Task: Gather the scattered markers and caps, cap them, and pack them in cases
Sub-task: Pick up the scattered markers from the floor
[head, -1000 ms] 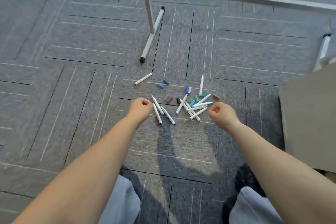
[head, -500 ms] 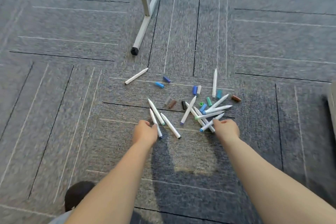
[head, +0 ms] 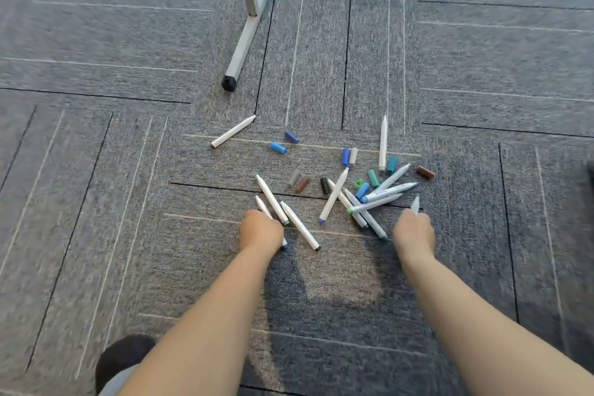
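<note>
— Where are the markers point(head: 390, 191)?
— Scattered on the grey carpet point(head: 128, 170) with loose caps point(head: 373, 177), just beyond both hands.
— And the hands?
— The left hand point(head: 262, 230) has its fingers curled round a white marker point(head: 263, 207) lying on the carpet. To the right, the right hand point(head: 414, 235) grips a second marker point(head: 415, 205), its tip poking out the far side.

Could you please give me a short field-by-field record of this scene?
surface: grey carpet
left hand: grips a blue-ended marker lying on the carpet
right hand: holds a raised marker
loose caps: scattered beyond the hands, e.g. brown cap
cases: none in view
nearby: metal stand foot
</note>
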The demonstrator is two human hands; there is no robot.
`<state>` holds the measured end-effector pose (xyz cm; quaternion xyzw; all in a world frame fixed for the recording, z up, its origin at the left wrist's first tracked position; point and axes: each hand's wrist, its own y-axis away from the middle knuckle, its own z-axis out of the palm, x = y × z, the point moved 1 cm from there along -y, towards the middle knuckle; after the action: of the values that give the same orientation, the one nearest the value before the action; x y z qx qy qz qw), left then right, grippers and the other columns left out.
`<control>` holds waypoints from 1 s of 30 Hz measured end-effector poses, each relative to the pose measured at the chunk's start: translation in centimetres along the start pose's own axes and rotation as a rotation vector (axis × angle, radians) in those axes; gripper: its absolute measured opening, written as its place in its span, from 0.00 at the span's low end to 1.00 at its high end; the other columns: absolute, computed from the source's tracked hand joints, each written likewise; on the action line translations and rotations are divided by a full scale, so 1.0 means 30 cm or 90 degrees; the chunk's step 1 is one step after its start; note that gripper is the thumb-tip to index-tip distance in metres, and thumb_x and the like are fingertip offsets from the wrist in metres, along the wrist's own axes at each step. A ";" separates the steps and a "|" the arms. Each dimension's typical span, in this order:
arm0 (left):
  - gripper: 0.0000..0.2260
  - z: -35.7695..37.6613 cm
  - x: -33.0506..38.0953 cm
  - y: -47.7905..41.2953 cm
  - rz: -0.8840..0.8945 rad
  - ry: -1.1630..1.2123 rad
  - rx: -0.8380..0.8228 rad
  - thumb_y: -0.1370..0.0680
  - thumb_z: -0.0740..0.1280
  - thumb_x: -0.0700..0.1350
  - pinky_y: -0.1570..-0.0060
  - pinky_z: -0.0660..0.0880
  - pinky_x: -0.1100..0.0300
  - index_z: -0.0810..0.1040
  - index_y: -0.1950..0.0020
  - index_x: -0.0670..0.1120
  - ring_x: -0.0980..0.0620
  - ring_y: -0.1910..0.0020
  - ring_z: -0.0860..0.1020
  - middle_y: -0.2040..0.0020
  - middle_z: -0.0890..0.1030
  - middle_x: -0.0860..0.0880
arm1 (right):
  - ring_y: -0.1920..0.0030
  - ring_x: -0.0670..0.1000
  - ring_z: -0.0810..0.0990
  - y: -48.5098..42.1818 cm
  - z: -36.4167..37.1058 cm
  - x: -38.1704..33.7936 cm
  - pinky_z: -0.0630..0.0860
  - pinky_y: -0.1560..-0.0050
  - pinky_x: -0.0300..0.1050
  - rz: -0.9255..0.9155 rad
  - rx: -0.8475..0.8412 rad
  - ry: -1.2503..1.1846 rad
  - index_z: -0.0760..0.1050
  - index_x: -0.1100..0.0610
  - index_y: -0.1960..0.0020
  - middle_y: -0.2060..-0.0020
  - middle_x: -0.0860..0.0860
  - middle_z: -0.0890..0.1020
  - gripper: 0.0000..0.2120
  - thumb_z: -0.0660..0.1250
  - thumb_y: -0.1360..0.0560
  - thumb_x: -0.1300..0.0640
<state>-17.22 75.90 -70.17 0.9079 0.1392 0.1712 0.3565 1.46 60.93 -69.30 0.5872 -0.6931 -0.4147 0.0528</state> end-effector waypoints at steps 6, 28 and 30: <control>0.15 0.002 0.007 -0.002 0.013 0.000 0.021 0.22 0.66 0.45 0.69 0.69 0.57 0.68 0.40 0.40 0.45 0.56 0.78 0.49 0.78 0.44 | 0.56 0.53 0.71 0.060 0.000 -0.005 0.67 0.58 0.47 -0.336 -0.031 0.167 0.69 0.56 0.47 0.51 0.52 0.71 0.05 0.61 0.23 0.59; 0.12 0.017 0.049 -0.048 0.084 0.060 0.003 0.21 0.64 0.48 0.76 0.62 0.61 0.73 0.48 0.38 0.53 0.72 0.70 0.61 0.75 0.45 | 0.81 0.45 0.61 -0.034 0.045 -0.069 0.56 0.84 0.33 0.222 -0.106 -0.375 0.75 0.62 0.55 0.73 0.52 0.72 0.09 0.72 0.27 0.57; 0.11 0.014 0.051 -0.039 0.078 0.071 0.000 0.20 0.63 0.47 0.76 0.63 0.61 0.72 0.48 0.38 0.52 0.72 0.70 0.63 0.73 0.47 | 0.84 0.43 0.60 -0.031 0.051 -0.087 0.55 0.84 0.32 0.234 -0.130 -0.383 0.74 0.61 0.59 0.73 0.51 0.71 0.07 0.71 0.26 0.60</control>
<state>-15.81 77.04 -70.94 0.9038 0.1033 0.2431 0.3368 2.11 63.97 -69.79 0.2964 -0.7268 -0.6193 -0.0214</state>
